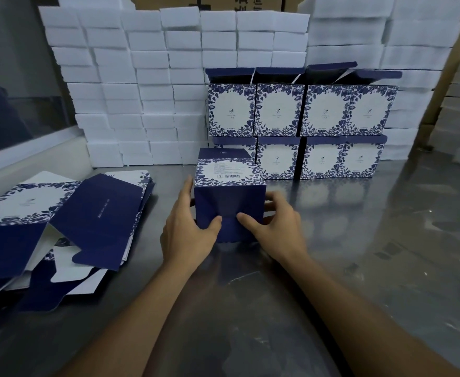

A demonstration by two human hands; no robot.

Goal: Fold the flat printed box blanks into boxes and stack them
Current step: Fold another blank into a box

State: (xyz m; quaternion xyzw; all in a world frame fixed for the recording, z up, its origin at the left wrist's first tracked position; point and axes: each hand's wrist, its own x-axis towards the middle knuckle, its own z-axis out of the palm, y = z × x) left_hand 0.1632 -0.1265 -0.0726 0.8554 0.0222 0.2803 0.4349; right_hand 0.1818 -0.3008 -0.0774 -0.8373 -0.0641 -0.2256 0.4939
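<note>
A folded blue-and-white floral box (pixel 228 197) lies on its side on the steel table (pixel 359 240), its dark blue bottom facing me and the barcode panel facing up. My left hand (pixel 188 229) holds its left side, thumb pressing on the blue bottom flaps. My right hand (pixel 275 224) holds the right side, thumb on the same face. Behind it stands a stack of finished boxes (pixel 299 129), two rows high, top lids open. A pile of flat printed blanks (pixel 60 221) lies at the left.
White foam blocks (pixel 147 85) are stacked in a wall along the back and at the right (pixel 419 50). Brown cartons rise behind them. A grey panel (pixel 14 77) borders the table at the left.
</note>
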